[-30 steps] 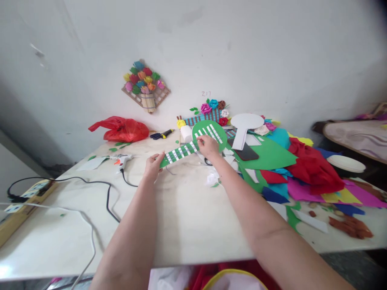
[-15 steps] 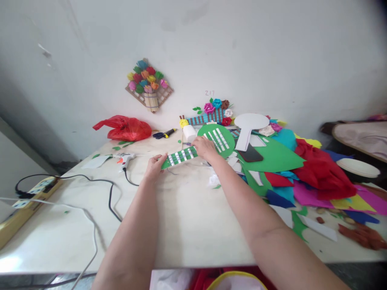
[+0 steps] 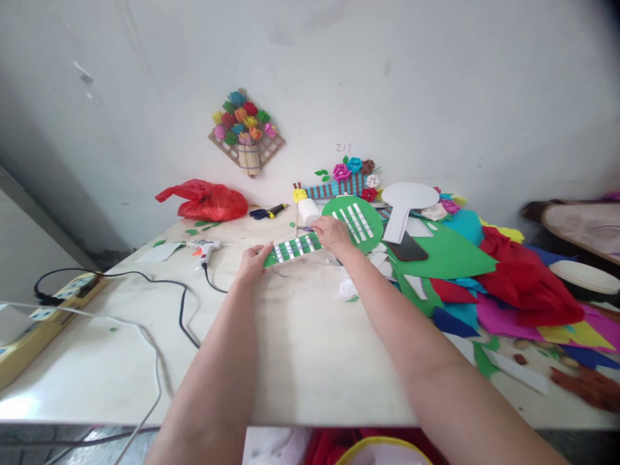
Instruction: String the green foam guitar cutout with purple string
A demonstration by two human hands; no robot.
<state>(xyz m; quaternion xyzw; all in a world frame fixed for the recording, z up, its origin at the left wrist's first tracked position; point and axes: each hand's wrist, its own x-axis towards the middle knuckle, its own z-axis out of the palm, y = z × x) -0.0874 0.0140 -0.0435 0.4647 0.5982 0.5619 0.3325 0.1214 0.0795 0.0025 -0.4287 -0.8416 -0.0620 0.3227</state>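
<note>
A green paddle-shaped cutout (image 3: 359, 224) with a round head and long handle lies across the middle of the table, with white strips woven through slits in both parts. My left hand (image 3: 254, 263) is closed on the handle's left end, thumb on top. Where handle meets head, my right hand (image 3: 333, 235) is closed at the cutout, fingertips bent down at its upper edge. A thin dark stick-like thing (image 3: 305, 228) shows beside those fingertips; whether they touch it I cannot tell. Behind stands a white roll (image 3: 308, 211).
A glue gun (image 3: 208, 248) with a black cord lies left, near a power strip (image 3: 53, 316). Behind are a red plastic bag (image 3: 213, 201) and scissors (image 3: 259, 213). At right are a white paddle-shaped cutout (image 3: 409, 195), a dark phone (image 3: 407, 248) and piled coloured sheets (image 3: 527, 278).
The whole view has shifted slightly, with things now a little farther right. Both hands keep their places on the green cutout.
</note>
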